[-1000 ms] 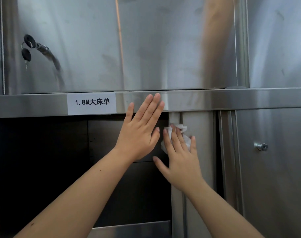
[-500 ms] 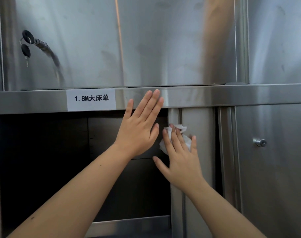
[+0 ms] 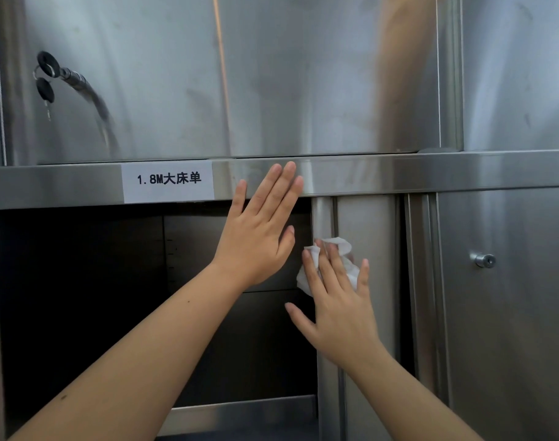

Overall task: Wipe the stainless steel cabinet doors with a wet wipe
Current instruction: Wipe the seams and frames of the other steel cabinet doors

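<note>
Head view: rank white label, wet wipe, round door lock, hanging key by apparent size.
Largest: white label
wet wipe, partly under the right hand
round door lock and hanging key look alike, unranked

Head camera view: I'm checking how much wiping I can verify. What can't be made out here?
All head view:
- Wipe: mostly covered by the right hand pressing it on the door.
- Open compartment: too dark to see contents.
- Left hand: palm faces away, so contact with the rail is unclear.
- Upper door: top cut off by the frame edge.
</note>
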